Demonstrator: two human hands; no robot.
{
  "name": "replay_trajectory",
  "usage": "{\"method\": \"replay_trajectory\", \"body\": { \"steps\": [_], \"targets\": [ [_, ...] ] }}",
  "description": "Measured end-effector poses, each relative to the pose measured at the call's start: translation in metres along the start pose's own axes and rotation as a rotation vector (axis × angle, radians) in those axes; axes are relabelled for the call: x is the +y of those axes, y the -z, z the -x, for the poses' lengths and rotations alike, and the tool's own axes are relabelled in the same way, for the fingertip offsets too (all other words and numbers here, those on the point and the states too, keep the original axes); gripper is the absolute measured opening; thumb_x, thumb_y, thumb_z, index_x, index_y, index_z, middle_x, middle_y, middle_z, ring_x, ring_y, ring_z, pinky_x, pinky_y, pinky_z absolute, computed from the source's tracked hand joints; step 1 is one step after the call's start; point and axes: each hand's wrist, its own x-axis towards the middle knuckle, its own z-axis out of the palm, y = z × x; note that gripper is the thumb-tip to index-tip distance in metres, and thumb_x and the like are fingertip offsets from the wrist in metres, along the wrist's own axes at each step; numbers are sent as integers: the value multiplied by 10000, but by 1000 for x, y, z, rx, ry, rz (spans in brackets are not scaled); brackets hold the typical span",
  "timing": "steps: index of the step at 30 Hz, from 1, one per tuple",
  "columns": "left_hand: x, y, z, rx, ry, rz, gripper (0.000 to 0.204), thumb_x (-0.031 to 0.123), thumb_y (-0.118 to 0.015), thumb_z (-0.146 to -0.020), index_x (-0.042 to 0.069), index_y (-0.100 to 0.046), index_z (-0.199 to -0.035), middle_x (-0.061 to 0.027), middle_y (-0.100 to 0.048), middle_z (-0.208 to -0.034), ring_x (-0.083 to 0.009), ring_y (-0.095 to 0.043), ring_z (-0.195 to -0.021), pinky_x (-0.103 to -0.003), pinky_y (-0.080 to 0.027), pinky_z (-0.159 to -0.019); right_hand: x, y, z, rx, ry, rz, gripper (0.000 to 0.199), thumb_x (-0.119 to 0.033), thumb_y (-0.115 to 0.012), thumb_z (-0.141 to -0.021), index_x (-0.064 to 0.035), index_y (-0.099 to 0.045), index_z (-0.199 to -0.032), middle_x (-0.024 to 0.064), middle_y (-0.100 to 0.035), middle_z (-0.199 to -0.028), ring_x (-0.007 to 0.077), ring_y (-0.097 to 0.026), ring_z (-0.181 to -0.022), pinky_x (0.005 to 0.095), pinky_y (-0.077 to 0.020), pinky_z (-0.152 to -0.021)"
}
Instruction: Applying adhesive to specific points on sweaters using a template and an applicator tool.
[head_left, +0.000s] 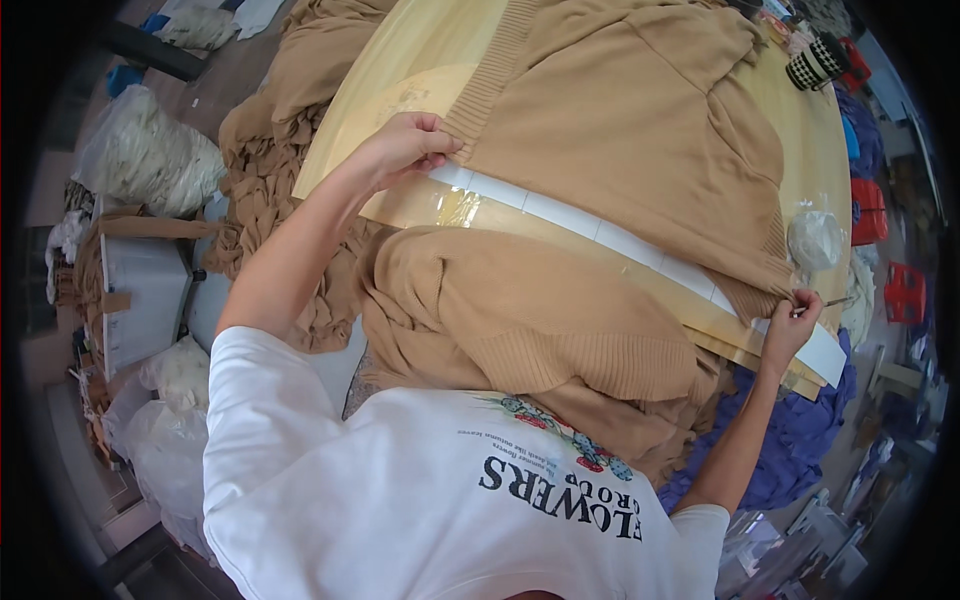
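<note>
A tan knitted sweater (620, 110) lies spread on a pale wooden table (400, 60). My left hand (410, 148) is closed in a pinch on the corner of its ribbed band. At the sweater's other end, near the table's right corner, my right hand (792, 322) pinches the ribbed edge. A thin pointed tool (832, 304) sticks out from the right fingers; its kind is unclear. Between the hands, a white strip with dividing lines (565, 215) runs along the near table edge, partly under the knit. More tan knitwear (520, 295) is heaped between the table and my body.
Tan knit fabric (290, 120) piles up left of the table. Clear plastic bags (150, 150) stand farther left. On the table's right lie a crumpled plastic bag (814, 240) and a black-and-white patterned cup (818, 62). Purple fabric (770, 440) and a red stool (903, 292) are at the right.
</note>
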Motion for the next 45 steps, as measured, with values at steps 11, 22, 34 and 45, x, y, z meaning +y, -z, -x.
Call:
{"method": "replay_trajectory", "body": {
  "steps": [11,22,34,45],
  "targets": [
    [-3,3,1,-16,-8,49,78,69,-639,-800,75,-563,-786,15,-562,-689,-56,-508,-560,-187,-399,-517,8,-4,-9,-11,-9,28,216,36,-486,-730,11,-501,-944,95,-531,-866,193,-510,-802,277,-415,-762],
    [-14,-19,-29,142,-227,-805,231,174,-656,-669,-18,-587,-778,-92,-603,-666,-157,-566,-621,-331,-454,-566,32,6,-6,16,-92,-167,202,15,-560,-784,-8,-517,-980,71,-564,-938,136,-527,-815,246,-430,-747],
    [53,-269,-47,-324,-672,-989,371,276,-548,-852,0,-579,-1098,-169,-589,-1091,-251,-557,-1000,-375,-431,-839,-1,-6,18,-218,-258,-267,209,-49,-643,-727,-27,-485,-861,53,-563,-715,152,-530,-663,286,-453,-629],
    [53,-353,-74,251,-1475,-1024,256,128,-648,-735,51,-586,-971,-99,-575,-957,-297,-546,-885,-428,-433,-774,26,24,-16,-322,-194,-200,174,-28,-630,-711,-17,-523,-848,19,-526,-685,108,-494,-627,258,-437,-587]
  ]
}}
